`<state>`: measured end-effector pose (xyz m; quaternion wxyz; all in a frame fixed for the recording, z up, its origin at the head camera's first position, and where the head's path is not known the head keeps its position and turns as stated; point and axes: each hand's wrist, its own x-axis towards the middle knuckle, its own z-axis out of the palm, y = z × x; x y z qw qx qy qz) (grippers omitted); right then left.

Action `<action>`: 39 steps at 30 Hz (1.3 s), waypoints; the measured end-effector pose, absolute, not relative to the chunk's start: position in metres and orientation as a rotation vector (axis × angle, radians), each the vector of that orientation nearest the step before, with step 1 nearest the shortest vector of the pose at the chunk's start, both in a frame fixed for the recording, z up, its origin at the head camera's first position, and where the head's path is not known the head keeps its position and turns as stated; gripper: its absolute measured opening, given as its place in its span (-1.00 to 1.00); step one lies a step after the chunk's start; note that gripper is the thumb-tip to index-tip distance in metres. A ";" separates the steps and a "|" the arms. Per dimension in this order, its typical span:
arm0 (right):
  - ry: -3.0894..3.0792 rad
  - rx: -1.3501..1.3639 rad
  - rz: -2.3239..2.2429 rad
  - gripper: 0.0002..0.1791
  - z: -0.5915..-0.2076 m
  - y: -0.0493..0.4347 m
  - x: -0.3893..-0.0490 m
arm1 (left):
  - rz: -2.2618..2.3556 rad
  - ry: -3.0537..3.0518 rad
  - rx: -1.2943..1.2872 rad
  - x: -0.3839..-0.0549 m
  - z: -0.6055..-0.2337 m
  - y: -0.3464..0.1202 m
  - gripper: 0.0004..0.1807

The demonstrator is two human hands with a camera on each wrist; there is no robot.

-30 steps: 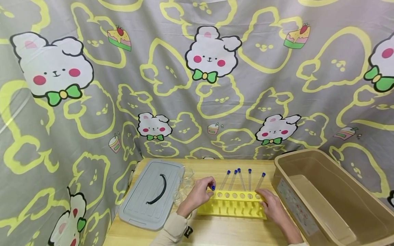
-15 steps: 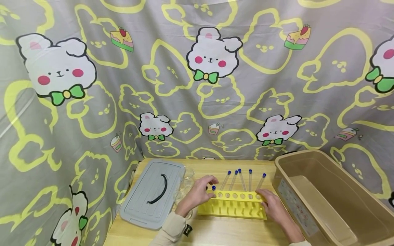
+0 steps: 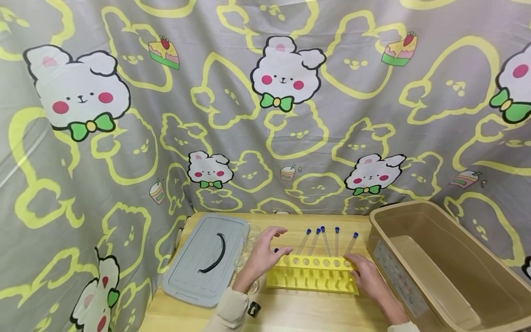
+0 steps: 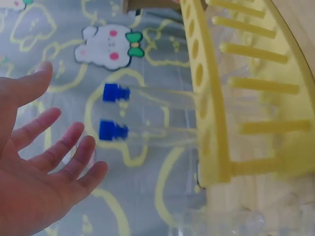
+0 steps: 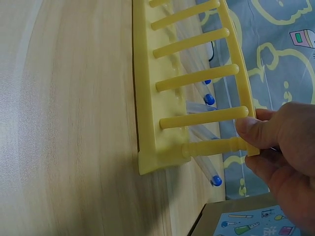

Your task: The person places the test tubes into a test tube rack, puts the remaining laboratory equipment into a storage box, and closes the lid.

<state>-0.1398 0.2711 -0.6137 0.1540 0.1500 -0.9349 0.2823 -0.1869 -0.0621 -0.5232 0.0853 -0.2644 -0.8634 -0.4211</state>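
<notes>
A yellow test tube rack (image 3: 311, 281) stands on the table, its row of holes along the top. Two clear test tubes with blue caps, one nearer the end (image 4: 162, 135) and one beside it (image 4: 162, 96), stand in holes at the rack's left end. My left hand (image 3: 265, 253) is spread beside their caps, apart from them in the left wrist view (image 4: 54, 167). With thumb and fingers, my right hand (image 3: 367, 274) grips the right end of the rack's top bar, clearly seen in the right wrist view (image 5: 283, 152). Behind the rack lie several blue-capped tubes (image 3: 337, 240).
Left of the rack are clear glass vessels (image 3: 250, 237) and a grey lid (image 3: 207, 263) with a black handle. A large brown bin (image 3: 394, 249) stands at the right. A small black object (image 3: 254, 309) lies near the left sleeve. Patterned cloth (image 3: 286, 138) hangs behind the table.
The left hand has let go of a blue-capped tube at the rack's left end, opened its fingers and drawn back up and left. The right hand keeps its grip on the rack.
</notes>
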 end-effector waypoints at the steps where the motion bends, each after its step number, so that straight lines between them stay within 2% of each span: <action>1: -2.674 0.432 0.807 -0.46 -0.613 0.271 -0.140 | -1.269 -2.567 -0.767 -0.187 -0.525 -0.065 -0.44; 7: -2.661 0.431 0.803 -0.46 -0.613 0.272 -0.141 | -1.365 -2.598 -0.658 -0.186 -0.540 -0.080 -0.30; 19: -2.652 0.428 0.793 -0.46 -0.613 0.273 -0.139 | -1.247 -2.666 -0.609 -0.178 -0.572 -0.091 -0.45; 24: -2.646 0.431 0.794 -0.46 -0.613 0.273 -0.138 | -1.129 -2.665 -0.590 -0.176 -0.574 -0.090 -0.45; 31: -2.646 0.423 0.794 -0.45 -0.614 0.273 -0.138 | -1.249 -2.607 -0.625 -0.176 -0.573 -0.084 -0.49; 39: -2.660 0.423 0.800 -0.46 -0.615 0.270 -0.138 | -1.190 -2.685 -0.553 -0.173 -0.579 -0.079 -0.47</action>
